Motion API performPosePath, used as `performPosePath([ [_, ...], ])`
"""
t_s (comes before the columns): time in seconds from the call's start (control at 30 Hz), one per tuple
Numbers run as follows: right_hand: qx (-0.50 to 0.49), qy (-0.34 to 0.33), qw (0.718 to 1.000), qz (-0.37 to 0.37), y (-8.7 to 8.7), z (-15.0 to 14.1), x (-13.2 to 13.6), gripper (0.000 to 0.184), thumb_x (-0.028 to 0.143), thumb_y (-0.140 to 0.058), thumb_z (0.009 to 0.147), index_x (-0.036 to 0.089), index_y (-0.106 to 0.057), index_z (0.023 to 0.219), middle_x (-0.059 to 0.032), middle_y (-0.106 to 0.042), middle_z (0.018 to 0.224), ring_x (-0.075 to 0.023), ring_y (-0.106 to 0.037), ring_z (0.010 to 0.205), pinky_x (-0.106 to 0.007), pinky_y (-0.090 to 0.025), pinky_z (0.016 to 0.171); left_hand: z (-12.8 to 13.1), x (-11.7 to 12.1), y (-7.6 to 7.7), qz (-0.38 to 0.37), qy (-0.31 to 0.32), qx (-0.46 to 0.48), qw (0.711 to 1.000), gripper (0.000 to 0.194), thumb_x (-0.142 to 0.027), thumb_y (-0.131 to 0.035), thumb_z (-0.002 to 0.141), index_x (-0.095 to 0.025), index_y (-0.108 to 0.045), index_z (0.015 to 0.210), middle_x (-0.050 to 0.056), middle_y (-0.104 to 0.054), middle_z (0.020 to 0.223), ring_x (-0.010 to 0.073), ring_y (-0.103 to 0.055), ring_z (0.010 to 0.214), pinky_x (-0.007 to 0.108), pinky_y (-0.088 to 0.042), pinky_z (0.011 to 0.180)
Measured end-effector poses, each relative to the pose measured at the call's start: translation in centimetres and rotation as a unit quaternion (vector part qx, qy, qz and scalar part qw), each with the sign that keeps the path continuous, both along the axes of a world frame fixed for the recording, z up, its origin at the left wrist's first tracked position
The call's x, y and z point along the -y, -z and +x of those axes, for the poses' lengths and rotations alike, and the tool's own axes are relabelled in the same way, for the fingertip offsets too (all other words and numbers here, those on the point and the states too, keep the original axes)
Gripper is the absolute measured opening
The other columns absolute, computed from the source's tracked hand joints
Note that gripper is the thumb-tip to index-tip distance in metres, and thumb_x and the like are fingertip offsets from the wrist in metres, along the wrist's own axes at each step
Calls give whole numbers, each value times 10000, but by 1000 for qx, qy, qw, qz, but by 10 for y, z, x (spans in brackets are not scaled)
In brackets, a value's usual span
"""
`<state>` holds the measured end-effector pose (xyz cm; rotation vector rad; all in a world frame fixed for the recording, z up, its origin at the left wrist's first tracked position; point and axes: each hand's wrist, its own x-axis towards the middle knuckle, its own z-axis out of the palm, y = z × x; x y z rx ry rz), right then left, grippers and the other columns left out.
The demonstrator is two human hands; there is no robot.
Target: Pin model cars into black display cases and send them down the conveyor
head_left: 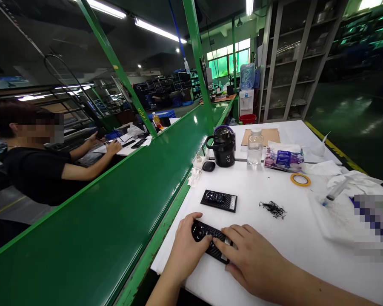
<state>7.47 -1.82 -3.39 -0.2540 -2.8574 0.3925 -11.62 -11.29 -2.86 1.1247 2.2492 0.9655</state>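
Observation:
A black rectangular plate (216, 250) with a carbon-weave pattern and a glossy raised part lies at the front of the white table, turned at a slant. My left hand (187, 246) grips its left end, with the fingers at the far edge and the thumb across the top. From the right, my right hand (250, 259) holds the other end, fingertips on the upper face and thumb at the near edge. Just beyond lies a similar black plate (218, 200) with a silver label strip. Right of it sits a small heap of thin black pieces (272, 209).
A green partition (140, 187) runs along the left, with a person (44, 161) working behind it. Further back stand a black jug (224, 146), a clear bottle (255, 146) and a tissue pack (283, 157). Yellow tape (300, 179) and a syringe (336, 190) lie to the right.

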Motion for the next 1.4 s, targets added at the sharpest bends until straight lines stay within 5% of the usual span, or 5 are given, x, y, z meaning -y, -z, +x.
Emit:
performPosePath([
  [1.13,-6,6,1000,-4,0,-1,2,477,213,-606,895,244,-489,1356,-90,-537,1277,-284,-494,1095,-450,-427,903,5,7,11,47,42,-83,995,445,-247,-580,797,-238,-513,1237,77,-530,1312,262,-448,1290,480,-321,1140],
  [1.3,-1,-10,1000,2,3,5,2,514,182,-589,911,227,-451,1404,-116,-491,1352,-294,-461,1170,-471,-412,956,-10,17,-8,0,108,-47,993,554,-328,-584,850,-263,-437,1380,83,-465,1426,261,-421,1345,479,-320,1165],
  [1.4,-5,-34,999,-15,-2,12,-10,547,150,-632,860,227,-481,1380,-105,-461,1389,-286,-438,1213,-448,-406,985,-23,18,-26,-27,197,-42,979,689,-290,-696,757,-306,-453,1402,61,-472,1434,271,-441,1340,453,-340,1166],
])
